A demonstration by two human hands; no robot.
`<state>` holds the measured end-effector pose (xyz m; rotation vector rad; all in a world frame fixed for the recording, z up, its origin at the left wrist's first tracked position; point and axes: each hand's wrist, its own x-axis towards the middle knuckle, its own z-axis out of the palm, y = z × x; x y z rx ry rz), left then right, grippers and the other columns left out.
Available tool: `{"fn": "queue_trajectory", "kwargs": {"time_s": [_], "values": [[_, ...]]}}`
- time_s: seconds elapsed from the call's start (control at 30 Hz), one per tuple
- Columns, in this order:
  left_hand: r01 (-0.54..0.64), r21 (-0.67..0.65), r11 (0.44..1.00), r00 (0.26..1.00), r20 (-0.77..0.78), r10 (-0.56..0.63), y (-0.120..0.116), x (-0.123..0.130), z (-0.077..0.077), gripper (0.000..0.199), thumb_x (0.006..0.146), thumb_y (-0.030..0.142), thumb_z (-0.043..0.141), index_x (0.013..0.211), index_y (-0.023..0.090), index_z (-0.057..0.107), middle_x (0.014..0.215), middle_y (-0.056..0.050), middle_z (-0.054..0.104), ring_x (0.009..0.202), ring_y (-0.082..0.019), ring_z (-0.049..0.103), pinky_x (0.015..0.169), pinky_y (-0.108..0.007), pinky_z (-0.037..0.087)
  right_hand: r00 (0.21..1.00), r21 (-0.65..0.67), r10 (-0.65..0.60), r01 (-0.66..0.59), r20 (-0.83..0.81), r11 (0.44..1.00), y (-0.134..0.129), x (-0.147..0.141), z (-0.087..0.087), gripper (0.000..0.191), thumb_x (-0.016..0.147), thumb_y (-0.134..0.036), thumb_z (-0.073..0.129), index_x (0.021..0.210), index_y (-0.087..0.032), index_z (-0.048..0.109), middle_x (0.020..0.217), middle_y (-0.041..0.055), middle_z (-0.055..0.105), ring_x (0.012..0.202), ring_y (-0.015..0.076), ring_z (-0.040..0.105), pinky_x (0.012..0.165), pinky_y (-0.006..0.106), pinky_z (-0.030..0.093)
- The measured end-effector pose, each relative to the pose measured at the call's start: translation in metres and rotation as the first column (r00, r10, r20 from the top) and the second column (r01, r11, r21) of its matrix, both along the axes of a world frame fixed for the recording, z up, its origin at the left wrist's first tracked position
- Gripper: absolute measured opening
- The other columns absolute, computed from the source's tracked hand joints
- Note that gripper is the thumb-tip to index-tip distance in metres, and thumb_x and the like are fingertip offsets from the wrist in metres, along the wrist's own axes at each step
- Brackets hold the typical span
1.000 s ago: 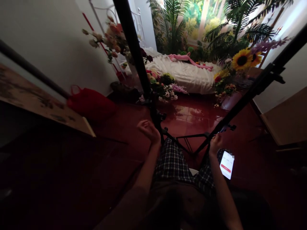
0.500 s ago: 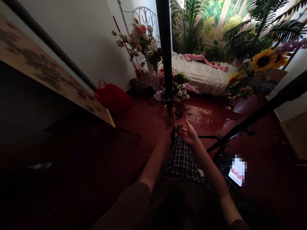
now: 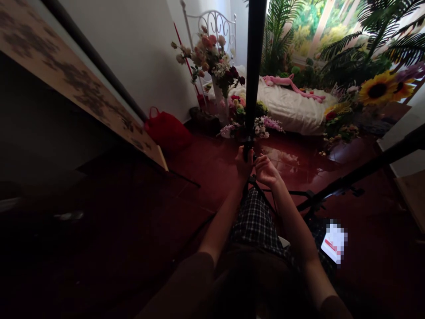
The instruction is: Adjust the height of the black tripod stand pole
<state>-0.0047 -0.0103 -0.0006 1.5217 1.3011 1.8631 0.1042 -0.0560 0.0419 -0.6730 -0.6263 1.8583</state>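
A black upright pole of a stand rises in front of me, with dark legs spreading near the floor. My left hand is wrapped round the pole at its lower part. Just right of it, my right hand has its fingers closed on a small dark knob at the side of the pole. A second black stand leans diagonally at the right. The lit phone lies on my checked clothing at the lower right.
A red bag sits by the left wall, beside a long patterned panel. Ahead are a vase of flowers, a white-covered bed with a pink toy, and sunflowers. The floor is dark red.
My right hand has moved up from below and closed at the knob beside the pole. The view has shifted, so the pole and my left hand appear farther right.
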Motion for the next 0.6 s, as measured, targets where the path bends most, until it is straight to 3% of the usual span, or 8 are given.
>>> {"fn": "queue_trajectory", "kwargs": {"time_s": [0.23, 0.3, 0.37, 0.4, 0.47, 0.53, 0.57, 0.6], "values": [[0.013, -0.004, 1.0, 1.0, 0.002, -0.013, -0.001, -0.001, 0.0, 0.041, 0.091, 0.059, 0.048, 0.097, 0.02, 0.06, 0.08, -0.003, 0.066, 0.07, -0.013, 0.062, 0.066, -0.024, 0.048, 0.989, -0.058, 0.022, -0.014, 0.149, 0.998, 0.011, 0.004, 0.004, 0.021, 0.092, -0.025, 0.049, 0.075, -0.018, 0.059, 0.063, -0.0029, 0.06, 0.05, 0.006, 0.048, 0.047, 0.014, 0.04], [0.024, -0.011, 1.0, 1.0, 0.007, -0.024, 0.001, -0.001, -0.002, 0.041, 0.09, 0.059, 0.048, 0.096, 0.02, 0.06, 0.077, -0.002, 0.066, 0.067, -0.012, 0.061, 0.064, -0.023, 0.047, 0.964, -0.045, 0.031, -0.02, 0.264, 0.999, 0.011, 0.002, 0.004, 0.02, 0.091, -0.029, 0.052, 0.075, -0.018, 0.057, 0.063, -0.0013, 0.063, 0.049, 0.0071, 0.051, 0.046, 0.015, 0.042], [0.031, -0.011, 0.999, 0.999, 0.014, -0.031, 0.003, -0.001, -0.003, 0.041, 0.09, 0.06, 0.049, 0.096, 0.021, 0.06, 0.075, -0.001, 0.065, 0.065, -0.012, 0.06, 0.062, -0.023, 0.046, 0.884, 0.056, -0.016, -0.011, 0.467, 0.998, 0.007, 0.0, 0.003, 0.022, 0.091, -0.034, 0.053, 0.075, -0.019, 0.055, 0.064, 0.0006, 0.065, 0.051, 0.0096, 0.055, 0.047, 0.018, 0.046], [0.034, -0.009, 0.999, 0.999, 0.018, -0.034, 0.004, -0.001, -0.004, 0.041, 0.089, 0.06, 0.049, 0.097, 0.021, 0.06, 0.075, -0.001, 0.065, 0.065, -0.012, 0.06, 0.062, -0.023, 0.047, 0.803, 0.141, -0.077, -0.009, 0.592, 0.99, 0.005, 0.001, 0.002, 0.021, 0.091, -0.035, 0.054, 0.076, -0.02, 0.055, 0.064, 0.0013, 0.065, 0.053, 0.0114, 0.058, 0.049, 0.02, 0.048], [0.048, -0.004, 0.999, 0.998, 0.028, -0.047, 0.003, -0.001, -0.004, 0.042, 0.089, 0.06, 0.049, 0.1, 0.021, 0.06, 0.079, -0.003, 0.066, 0.068, -0.012, 0.061, 0.064, -0.023, 0.047, 0.531, 0.357, -0.284, -0.037, 0.798, 0.933, -0.002, 0.005, 0.0, 0.013, 0.089, -0.032, 0.058, 0.082, -0.022, 0.058, 0.068, 0.0024, 0.067, 0.062, 0.0161, 0.064, 0.056, 0.024, 0.051], [0.063, -0.002, 0.998, 0.997, 0.038, -0.063, 0.002, -0.002, -0.004, 0.043, 0.09, 0.06, 0.048, 0.102, 0.021, 0.059, 0.083, -0.004, 0.067, 0.07, -0.013, 0.063, 0.065, -0.024, 0.048, 0.211, 0.528, -0.496, -0.133, 0.842, 0.839, -0.009, 0.013, 0.0, 0.005, 0.086, -0.023, 0.06, 0.09, -0.023, 0.061, 0.078, 0.0045, 0.069, 0.078, 0.0211, 0.067, 0.066, 0.029, 0.053], [0.062, -0.002, 0.998, 0.997, 0.04, -0.062, 0.001, -0.002, -0.005, 0.043, 0.09, 0.061, 0.048, 0.102, 0.021, 0.059, 0.083, -0.004, 0.067, 0.07, -0.013, 0.063, 0.065, -0.024, 0.048, 0.099, 0.579, -0.571, -0.184, 0.815, 0.795, -0.012, 0.017, 0.001, 0.013, 0.085, -0.018, 0.058, 0.095, -0.024, 0.062, 0.084, 0.0054, 0.07, 0.086, 0.0229, 0.067, 0.071, 0.032, 0.053], [0.057, -0.002, 0.998, 0.998, 0.04, -0.057, 0.001, -0.001, -0.005, 0.043, 0.09, 0.061, 0.048, 0.102, 0.021, 0.059, 0.083, -0.004, 0.067, 0.07, -0.013, 0.063, 0.065, -0.024, 0.048, 0.043, 0.613, -0.621, -0.226, 0.783, 0.757, -0.014, 0.02, 0.003, 0.02, 0.084, -0.015, 0.056, 0.101, -0.025, 0.061, 0.091, 0.0063, 0.07, 0.092, 0.0239, 0.066, 0.077, 0.035, 0.053]]}}
